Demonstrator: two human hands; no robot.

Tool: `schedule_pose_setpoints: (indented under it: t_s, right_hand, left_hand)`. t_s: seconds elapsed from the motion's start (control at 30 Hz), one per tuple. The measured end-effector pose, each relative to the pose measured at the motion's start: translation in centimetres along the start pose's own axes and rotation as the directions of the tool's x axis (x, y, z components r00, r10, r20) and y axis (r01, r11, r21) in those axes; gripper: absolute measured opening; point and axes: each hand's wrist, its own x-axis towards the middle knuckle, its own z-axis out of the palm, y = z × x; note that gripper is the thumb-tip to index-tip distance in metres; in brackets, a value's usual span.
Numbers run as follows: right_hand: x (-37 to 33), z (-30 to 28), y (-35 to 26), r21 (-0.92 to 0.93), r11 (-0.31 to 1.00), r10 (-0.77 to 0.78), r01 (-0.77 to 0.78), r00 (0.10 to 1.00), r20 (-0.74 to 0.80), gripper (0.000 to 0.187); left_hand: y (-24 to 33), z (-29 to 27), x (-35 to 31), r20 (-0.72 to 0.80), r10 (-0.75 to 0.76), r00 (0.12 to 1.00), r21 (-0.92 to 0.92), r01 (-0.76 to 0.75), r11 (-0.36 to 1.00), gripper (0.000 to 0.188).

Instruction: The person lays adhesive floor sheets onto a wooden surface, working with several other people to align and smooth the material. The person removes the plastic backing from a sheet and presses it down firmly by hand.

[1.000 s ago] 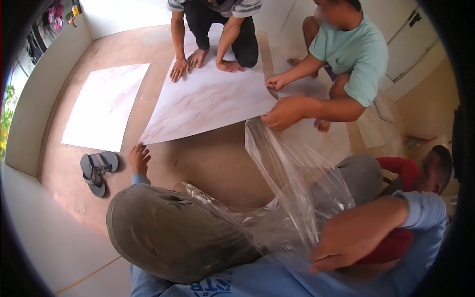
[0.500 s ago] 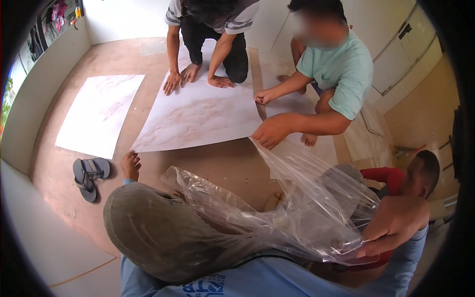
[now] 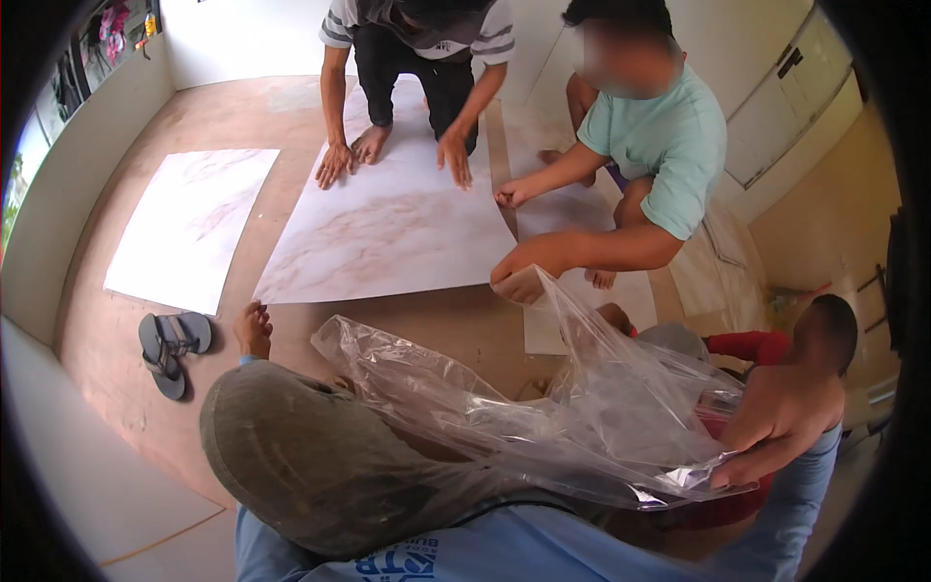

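My left hand (image 3: 254,333) is closed at the near left corner of a large white sheet with a pinkish-brown marble pattern (image 3: 378,242), its fingertips pinching that corner. Crumpled clear plastic film (image 3: 601,398) stretches across the front of me. My right hand (image 3: 776,417) grips the film's right end. The film's upper tip rises beside the hand (image 3: 529,270) of a co-worker in a mint shirt, at the sheet's near right corner. That co-worker's other hand (image 3: 512,193) touches the sheet's right edge. My bent knee in grey-brown cloth (image 3: 310,456) is below my left hand.
Another person (image 3: 427,87) kneels on the sheet's far part. A smaller marble-patterned sheet (image 3: 194,228) lies on the brown floor at left, near grey sandals (image 3: 170,349). A person in red (image 3: 766,347) is low at right. White walls (image 3: 242,44) stand behind.
The kneeling person's hand at right has lifted off the sheet. The film's upper tip has shifted right and slightly up. A hand of the person in red has come into sight behind the film.
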Motion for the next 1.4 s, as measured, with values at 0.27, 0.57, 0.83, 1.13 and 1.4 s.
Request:
schedule_pose_setpoints:
  t_s: [0.27, 0.57, 0.83, 1.13, 1.4]
  right_hand:
    - [0.2, -0.9, 0.1, -0.012, 1.000, -0.027, 0.027, 0.996, -0.080, 0.027]
    - [2.5, -0.1, 1.9, 0.020, 0.999, 0.029, -0.027, 0.991, -0.134, 0.032]
    - [4.4, 0.3, 3.7, 0.087, 0.996, -0.012, 0.014, 1.000, -0.022, 0.041]
    - [5.2, -0.1, 3.7, 0.190, 0.982, -0.010, 0.009, 1.000, 0.001, 0.046]
    - [5.1, -0.3, 5.1, 0.215, 0.973, -0.102, 0.083, 0.992, 0.078, 0.045]
  left_hand:
    - [0.4, 0.6, -1.2, -0.029, 0.025, 0.999, 0.043, -0.024, 0.999, 0.009]
    - [1.2, 1.1, -1.4, -0.054, 0.011, 0.998, 0.086, -0.006, 0.996, 0.013]
    - [1.1, 2.3, -2.7, -0.047, 0.035, 0.998, 0.164, -0.026, 0.986, 0.015]
    - [-1.1, 0.2, -1.0, -0.035, 0.010, 0.999, 0.188, -0.003, 0.982, 0.014]
    - [-2.3, 0.0, -0.5, -0.099, 0.075, 0.992, 0.246, -0.048, 0.968, 0.012]
